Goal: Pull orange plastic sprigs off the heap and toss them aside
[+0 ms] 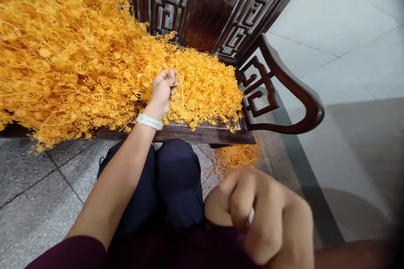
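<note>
Evidently, strand: a thin yellow strand lay at the fingertips of the left hand, over the bench's right half, in from the front edge.
Left hand: its thumb and fingers were pinched together on the strand, probably because something so slender gave only fingertips a hold.
Heap: yellow sprigs in a heap ran from the left along the bench to near its right end, lower there and higher at left. Some tufts hung over the front edge, likely because the seat was narrow for so much.
Back: the carved back rose behind the heap and probably kept it from spilling off the rear edge.
Armrest: the curved armrest closed the right end.
Right hand: this hand was near the camera, apart from the heap, fingers curled together; a pale spot showed between them, but whether they held anything I could not tell.
Knees: both knees faced the front edge, seemingly to bring the heap within reach.
Scraps: orange scraps lay on the floor near the front right corner.
</note>
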`<state>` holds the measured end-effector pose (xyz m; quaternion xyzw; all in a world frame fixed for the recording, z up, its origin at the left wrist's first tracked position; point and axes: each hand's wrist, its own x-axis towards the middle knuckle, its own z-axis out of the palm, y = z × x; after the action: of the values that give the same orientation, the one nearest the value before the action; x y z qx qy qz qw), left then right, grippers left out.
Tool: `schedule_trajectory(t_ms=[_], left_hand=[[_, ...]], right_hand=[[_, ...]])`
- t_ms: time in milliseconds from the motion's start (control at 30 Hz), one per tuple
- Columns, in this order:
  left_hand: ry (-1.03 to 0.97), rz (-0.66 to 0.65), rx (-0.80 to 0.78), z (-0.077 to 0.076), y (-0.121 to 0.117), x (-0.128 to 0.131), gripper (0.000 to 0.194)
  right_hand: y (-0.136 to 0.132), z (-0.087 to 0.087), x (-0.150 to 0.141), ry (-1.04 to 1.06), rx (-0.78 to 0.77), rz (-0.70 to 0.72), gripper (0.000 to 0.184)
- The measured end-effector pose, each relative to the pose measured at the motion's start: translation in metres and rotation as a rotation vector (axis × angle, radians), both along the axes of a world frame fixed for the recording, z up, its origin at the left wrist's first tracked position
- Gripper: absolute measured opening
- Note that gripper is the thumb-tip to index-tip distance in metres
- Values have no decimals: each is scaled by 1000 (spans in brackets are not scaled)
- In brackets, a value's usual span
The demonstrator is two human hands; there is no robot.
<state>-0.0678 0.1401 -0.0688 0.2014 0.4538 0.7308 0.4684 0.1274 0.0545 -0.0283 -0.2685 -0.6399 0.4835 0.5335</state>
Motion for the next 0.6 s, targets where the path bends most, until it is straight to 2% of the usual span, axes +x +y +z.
schedule_trajectory(t_ms=[133,233,300,367,467,533,600], left_hand=[[-52,-2,-40,-3,-3,-4,10],[-87,-49,-37,-4,-4,-1,10],[-96,-83,-25,-3,-5,1,12],[-107,-97,-20,-3,-6,2,13],[-119,-130,15,-2,-6,4,14],[-119,-148,35,-2,-6,5,13],[-108,-168,37,-2,-5,8,12]], right_hand=[[46,9,-15,52,-61,10,24],[69,9,-10,95,-99,-1,31],[71,4,-4,159,-169,-7,33],[64,-4,-1,223,-226,-74,30],[50,-18,-8,108,-140,-226,28],[43,-24,-16,-46,-61,-200,33],[40,-29,-24,-133,-34,-110,34]])
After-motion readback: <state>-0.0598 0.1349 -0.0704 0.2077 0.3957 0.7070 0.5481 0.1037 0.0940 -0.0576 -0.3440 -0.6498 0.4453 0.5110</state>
